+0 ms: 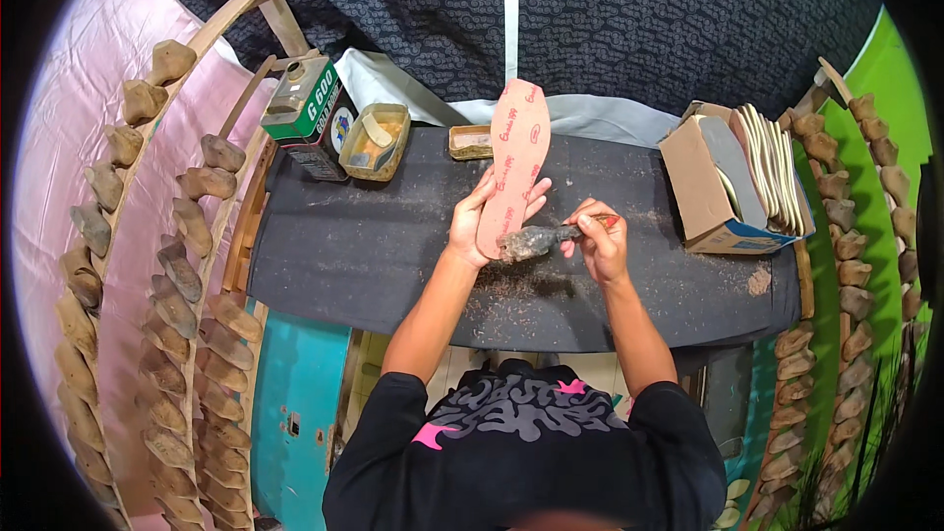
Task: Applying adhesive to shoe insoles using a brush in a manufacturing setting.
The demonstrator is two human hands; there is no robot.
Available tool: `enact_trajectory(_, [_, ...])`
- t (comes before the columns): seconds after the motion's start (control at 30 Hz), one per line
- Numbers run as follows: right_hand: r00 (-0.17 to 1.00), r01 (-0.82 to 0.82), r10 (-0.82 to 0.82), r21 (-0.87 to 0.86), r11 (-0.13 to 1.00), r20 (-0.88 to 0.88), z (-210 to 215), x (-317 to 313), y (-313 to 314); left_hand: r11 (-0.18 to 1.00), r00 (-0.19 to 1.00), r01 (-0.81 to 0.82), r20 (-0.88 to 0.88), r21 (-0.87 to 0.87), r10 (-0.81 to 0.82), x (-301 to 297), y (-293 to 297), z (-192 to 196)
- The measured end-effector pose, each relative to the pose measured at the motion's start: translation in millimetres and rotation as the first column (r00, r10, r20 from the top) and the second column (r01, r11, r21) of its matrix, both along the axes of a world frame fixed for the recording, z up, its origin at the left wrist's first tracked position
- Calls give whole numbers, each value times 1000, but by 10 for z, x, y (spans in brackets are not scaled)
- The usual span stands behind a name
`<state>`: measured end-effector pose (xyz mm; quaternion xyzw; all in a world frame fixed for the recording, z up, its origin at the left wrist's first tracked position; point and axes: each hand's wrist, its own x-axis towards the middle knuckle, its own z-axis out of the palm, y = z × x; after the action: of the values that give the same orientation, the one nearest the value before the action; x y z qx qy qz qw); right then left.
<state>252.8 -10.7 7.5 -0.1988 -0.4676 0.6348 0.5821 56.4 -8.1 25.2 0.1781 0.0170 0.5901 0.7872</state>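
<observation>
A long pink insole point(521, 157) with red print rests in my left hand point(470, 219), its broad end up and away from me. The thumb lies along its left edge, and fingers show past its right edge. In my right hand point(602, 248) is a brush point(534, 241) with a dark, crusted head and a reddish handle end. The brush head lies across the near end of the insole, where dark flecks show. Whether the bristles press on the surface or hover just over it, I cannot tell.
On the dark-covered table point(413, 265), scattered with crumbs, stand a metal can point(305, 113), a yellowish tub point(376, 143) with a flat tool, and a small shallow box point(470, 142). A cardboard box point(698, 182) of soles stands right. Racks of wooden shoe lasts point(179, 270) flank both sides.
</observation>
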Motion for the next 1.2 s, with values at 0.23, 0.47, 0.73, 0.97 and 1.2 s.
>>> enact_trajectory(0.23, [968, 216, -217, -26, 976, -126, -100, -60, 41, 999, 999, -49, 25, 15, 48, -22, 94, -96])
enact_trajectory(0.47, [973, 203, -200, 16, 979, -114, -96, -61, -20, 993, 991, -119, 71, 20, 117, 30, 175, -98])
enact_trajectory(0.73, [977, 194, -193, -4, 981, -95, -69, -37, -113, 988, 981, -154, 122, 14, 151, 100, 206, -39])
enact_trajectory(0.97, [970, 230, -229, 8, 973, -87, -42, 139, 55, 985, 981, -173, 95, 24, 170, 175, 186, -119])
enact_trajectory(1.2, [991, 106, -108, -26, 994, -77, -111, 108, 14, 972, 972, -233, 4, 20, 233, 239, 186, -110])
